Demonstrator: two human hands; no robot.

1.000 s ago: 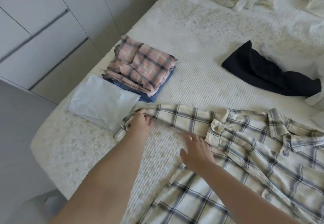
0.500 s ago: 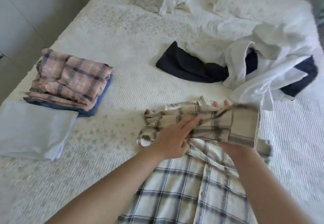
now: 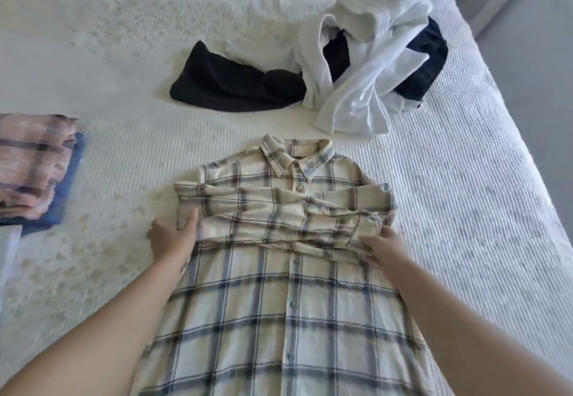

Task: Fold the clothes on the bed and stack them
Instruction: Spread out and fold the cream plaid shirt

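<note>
Both hands, left and right, lie flat-fingered on the soft plaid shirt's folded sleeves.

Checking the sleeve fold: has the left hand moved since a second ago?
Yes. The left hand, earlier at the sleeve cuff beside the pink plaid stack, now sits farther right of it, touching the folded sleeves on the cream plaid shirt.

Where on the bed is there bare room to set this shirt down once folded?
Bare bedspread lies between the pink plaid stack, black garment and plaid shirt; also along the shirt's right. Crowded around the white clothes.
</note>
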